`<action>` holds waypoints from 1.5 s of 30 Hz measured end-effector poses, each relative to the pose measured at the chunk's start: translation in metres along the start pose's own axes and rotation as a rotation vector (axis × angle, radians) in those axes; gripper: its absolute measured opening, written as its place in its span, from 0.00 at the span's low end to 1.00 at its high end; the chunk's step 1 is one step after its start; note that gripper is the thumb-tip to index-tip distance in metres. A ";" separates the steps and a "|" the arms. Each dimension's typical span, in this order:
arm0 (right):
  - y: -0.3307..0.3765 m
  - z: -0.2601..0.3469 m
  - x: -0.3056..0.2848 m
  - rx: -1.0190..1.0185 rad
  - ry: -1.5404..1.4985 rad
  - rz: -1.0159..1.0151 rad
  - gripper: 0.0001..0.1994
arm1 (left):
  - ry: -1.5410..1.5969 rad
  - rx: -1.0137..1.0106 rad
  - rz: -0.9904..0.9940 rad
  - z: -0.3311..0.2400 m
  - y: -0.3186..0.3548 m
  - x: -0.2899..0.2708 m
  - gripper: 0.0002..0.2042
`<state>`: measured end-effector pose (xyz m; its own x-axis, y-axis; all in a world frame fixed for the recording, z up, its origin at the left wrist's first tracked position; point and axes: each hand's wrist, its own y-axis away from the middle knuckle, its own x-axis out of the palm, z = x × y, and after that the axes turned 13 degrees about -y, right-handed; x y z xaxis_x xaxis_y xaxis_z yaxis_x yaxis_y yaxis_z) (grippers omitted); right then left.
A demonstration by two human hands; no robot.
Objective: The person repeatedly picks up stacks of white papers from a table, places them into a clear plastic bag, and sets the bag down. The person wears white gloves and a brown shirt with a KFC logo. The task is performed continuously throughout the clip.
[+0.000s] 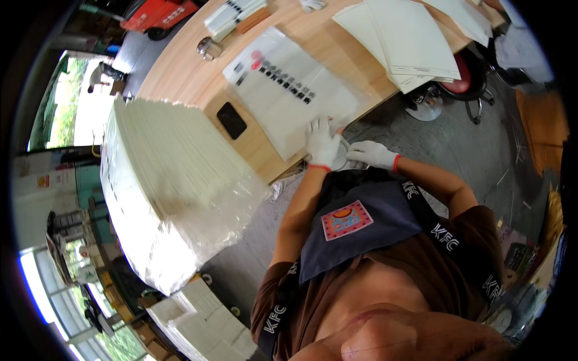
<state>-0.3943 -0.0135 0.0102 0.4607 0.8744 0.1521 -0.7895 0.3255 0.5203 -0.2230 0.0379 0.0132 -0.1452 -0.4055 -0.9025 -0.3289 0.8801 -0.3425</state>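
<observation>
A flat, clear-white plastic bag (pixel 325 84) with dark and red print lies across the wooden table (pixel 180 66), its lower end by the table's near edge. Over that lower end my left hand (pixel 323 143), in a white knit glove with a red cuff, rests with its fingers stretched out. Close on its right, just off the table edge, is my right hand (pixel 373 154), gloved the same way. Its fingers are curled against some pale, crumpled material between the two hands; what they grip is hidden. A black phone (pixel 231 120) lies left of the bag.
A tall stack of pale sheets (pixel 174 156), partly wrapped in clear plastic, stands at the left. Fanned sheets (pixel 409 42) overhang the table's right edge, near a stool (pixel 460 75). Farther back are a small glass jar (pixel 208 49) and a white bundle (pixel 232 17).
</observation>
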 end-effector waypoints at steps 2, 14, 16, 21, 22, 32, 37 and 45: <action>0.006 -0.003 -0.009 -0.018 -0.044 -0.055 0.14 | -0.045 0.045 0.141 0.013 -0.023 0.030 0.09; -0.119 0.019 -0.041 -0.439 0.521 -0.673 0.25 | 0.891 -0.253 0.252 0.089 -0.089 0.047 0.09; -0.099 0.040 -0.052 -0.272 0.634 -0.591 0.22 | 1.462 -0.340 0.020 0.105 -0.114 0.007 0.09; -0.080 0.066 -0.072 -0.541 0.917 -0.384 0.17 | 0.952 -0.222 -0.022 0.096 -0.136 -0.042 0.11; -0.077 0.074 -0.070 -0.743 1.034 -0.321 0.16 | 0.802 -0.158 -0.012 0.095 -0.134 -0.041 0.10; -0.107 0.123 -0.042 -1.035 0.911 -0.192 0.14 | 0.636 -0.013 -0.044 -0.026 -0.101 -0.087 0.08; -0.032 0.088 -0.136 -0.918 0.910 -0.576 0.19 | 0.533 -0.113 -0.056 0.026 -0.085 -0.023 0.07; 0.006 0.065 -0.249 -0.478 1.327 -0.620 0.25 | 0.890 -0.201 0.318 -0.014 -0.113 0.022 0.09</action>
<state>-0.4872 -0.2526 0.0298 0.2793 0.1589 -0.9470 -0.7879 0.6016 -0.1314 -0.2024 -0.0739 0.0352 -0.8818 -0.2673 -0.3887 -0.2939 0.9558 0.0094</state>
